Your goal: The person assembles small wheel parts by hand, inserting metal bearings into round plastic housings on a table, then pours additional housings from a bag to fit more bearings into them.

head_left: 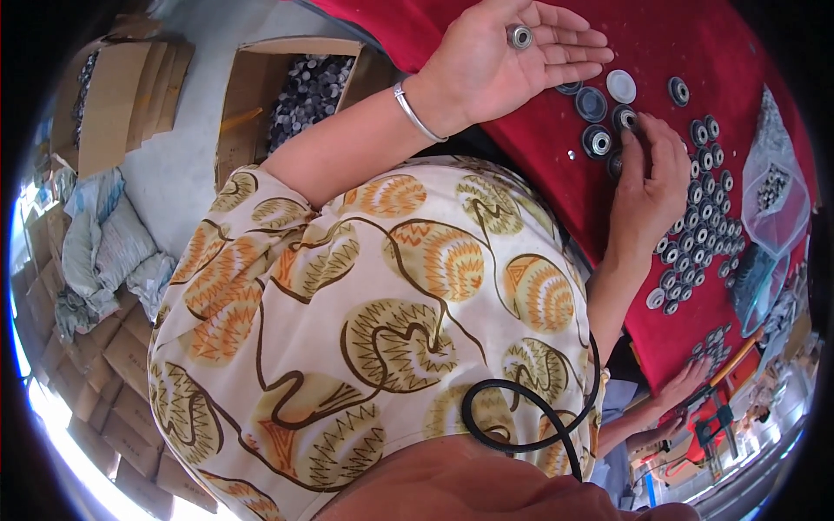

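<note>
Red cloth (pixel 669 43); bearing (pixel 519 36) on left hand (pixel 504 65) (palm-up)

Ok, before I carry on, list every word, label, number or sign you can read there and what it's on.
None can be read out.
Stacked cartons: dark print, too small and blurred.
Open carton: no words legible.
Part on the left palm: no marking legible.
Round parts on the red cloth: no lettering legible.
</note>
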Demonstrator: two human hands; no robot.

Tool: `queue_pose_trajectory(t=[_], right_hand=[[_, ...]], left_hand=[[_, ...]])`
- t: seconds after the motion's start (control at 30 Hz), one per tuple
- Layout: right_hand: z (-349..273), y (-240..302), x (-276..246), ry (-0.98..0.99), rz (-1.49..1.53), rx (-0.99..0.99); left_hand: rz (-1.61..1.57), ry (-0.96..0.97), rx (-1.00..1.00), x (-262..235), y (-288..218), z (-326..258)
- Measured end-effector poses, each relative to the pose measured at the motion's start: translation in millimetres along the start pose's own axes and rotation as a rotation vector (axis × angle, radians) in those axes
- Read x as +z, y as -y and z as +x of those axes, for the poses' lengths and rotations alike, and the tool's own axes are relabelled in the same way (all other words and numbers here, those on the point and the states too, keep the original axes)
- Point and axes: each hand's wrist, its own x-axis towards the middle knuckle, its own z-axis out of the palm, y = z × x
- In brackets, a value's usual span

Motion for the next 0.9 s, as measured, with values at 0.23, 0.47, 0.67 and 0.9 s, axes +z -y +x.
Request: queue_pose_trajectory(t=[0.23,0.47,0.67,0.9], right_hand=[[-14.2,3.4,-10.2,0.092,-0.170,-0.126],[-5.8,22.1,-18.6,0.239,-0.400,-0.174],[-18.5,24.2,-10.0,0.239,-0.469,-0.186],[-14.8,1.1,-9.2,0.156,-0.255,-0.181]], left_hand=[[0.016,0.041,-0.019,-0.9,-1.5,-1.6],[0.091,-0.073,-0.029,10.0,-2.9,-1.1],[0.099,-0.054,0.011,14.9,-1.8,-1.4],[0.043,0.106,-0.043,29.4,9.3,-0.2]])
